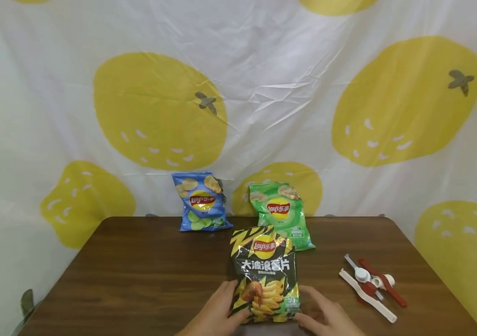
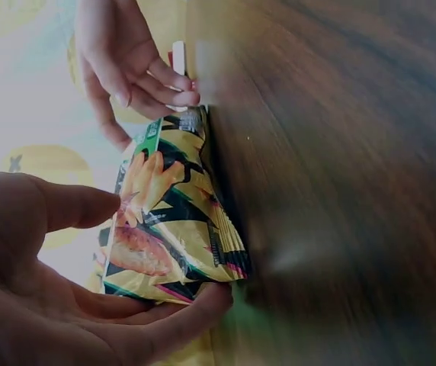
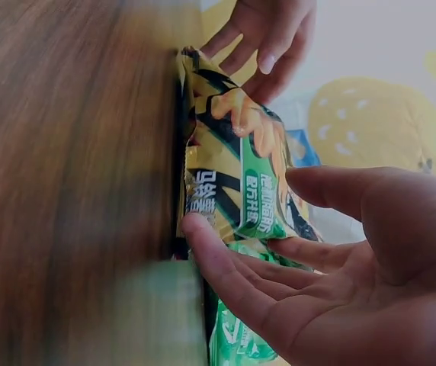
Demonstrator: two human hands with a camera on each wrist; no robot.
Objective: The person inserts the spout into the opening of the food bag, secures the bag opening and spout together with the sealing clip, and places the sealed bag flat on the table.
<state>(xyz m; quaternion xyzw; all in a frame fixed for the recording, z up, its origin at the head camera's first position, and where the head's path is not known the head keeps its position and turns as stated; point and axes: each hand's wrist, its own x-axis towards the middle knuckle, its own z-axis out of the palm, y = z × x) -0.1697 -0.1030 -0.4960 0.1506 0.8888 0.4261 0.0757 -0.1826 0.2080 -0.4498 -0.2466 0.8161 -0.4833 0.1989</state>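
A black and yellow Lay's chip bag [image 1: 263,275] is at the near middle of the table, its printed front facing me. My left hand [image 1: 218,310] holds its left side; in the left wrist view the thumb is by one edge and the fingers reach round the lower corner. At the opposite side my right hand [image 1: 326,311] holds the bag, thumb and fingers spread about its edge in the right wrist view. Behind it, a green Lay's bag [image 1: 280,212] is partly covered by the black one. A blue Lay's bag [image 1: 202,203] stands at the table's back edge, to the left.
On the right of the brown wooden table [image 1: 137,275] lies a small pile of white and red plastic bag clips [image 1: 373,284], some with round white caps. A white curtain [image 1: 263,70] printed with yellow fruit hangs behind the table.
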